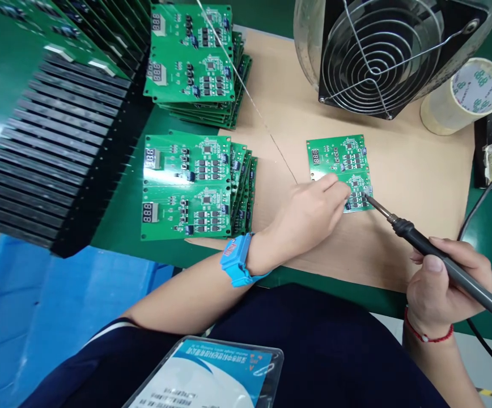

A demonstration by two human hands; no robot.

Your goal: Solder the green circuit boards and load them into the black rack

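A green circuit board (329, 153) lies on the brown cardboard sheet in front of me. My left hand (314, 209), with a blue wrist strap (236, 260), is closed over the board's lower left part. A thin solder wire (259, 116) runs down from the top edge into its pinched fingers; the wire's end is hidden. My right hand (445, 283) is wrapped round the handle of a soldering iron (416, 235). The iron's tip is at the parts near the board's lower right edge; whether it touches them I cannot tell.
Stacked circuit boards (165, 190) stand left, with another stack (172, 45) behind. A black slotted rack (54, 147) holds upright boards at far left. A fan (373, 71) and tape roll (462, 99) stand at the back right. A cable (479, 198) trails along the right.
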